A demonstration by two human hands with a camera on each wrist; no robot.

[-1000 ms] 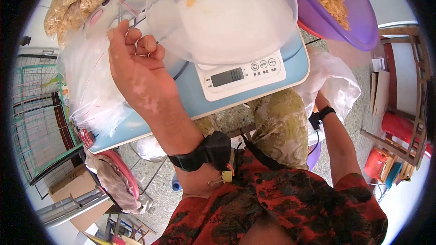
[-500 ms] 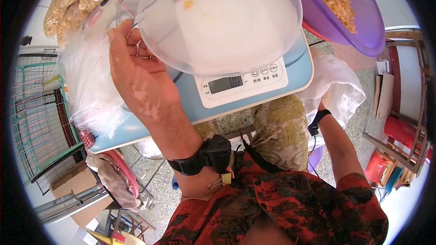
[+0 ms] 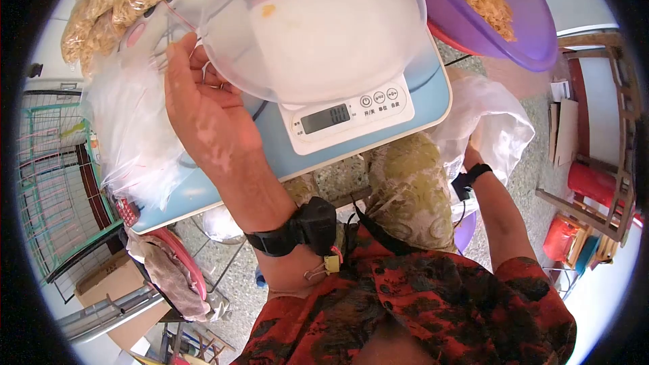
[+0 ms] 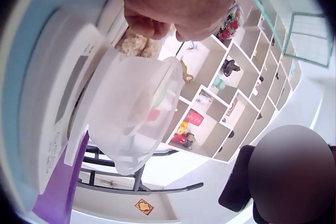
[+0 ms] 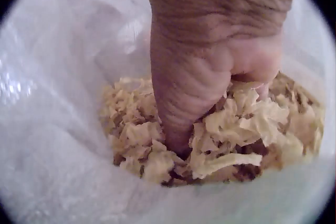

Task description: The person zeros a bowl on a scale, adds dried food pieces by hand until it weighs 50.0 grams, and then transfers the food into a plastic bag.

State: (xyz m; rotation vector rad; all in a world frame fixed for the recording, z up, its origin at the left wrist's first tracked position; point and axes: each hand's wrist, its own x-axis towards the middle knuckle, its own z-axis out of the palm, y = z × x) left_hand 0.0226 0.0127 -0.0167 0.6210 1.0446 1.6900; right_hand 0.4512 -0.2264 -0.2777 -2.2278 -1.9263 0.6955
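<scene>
On the white digital scale sits a translucent plastic bowl with a small yellow fleck in it. My left hand is palm up at the bowl's left rim, its fingers curled against the edge and partly hidden by it. In the left wrist view the bowl is beside curled fingers. Low at the right, my right hand reaches into a white plastic bag. Its fingers curl into pale dried flakes, which hide the fingertips.
A purple basin of similar flakes stands beyond the blue table at the right. Bagged flakes and thin plastic bags lie at the left. The person's knee is under the front edge.
The bowl came up and toward my left hand half a second ago, and now sits lower again, slightly farther left on the scale. My right hand stays in the bag.
</scene>
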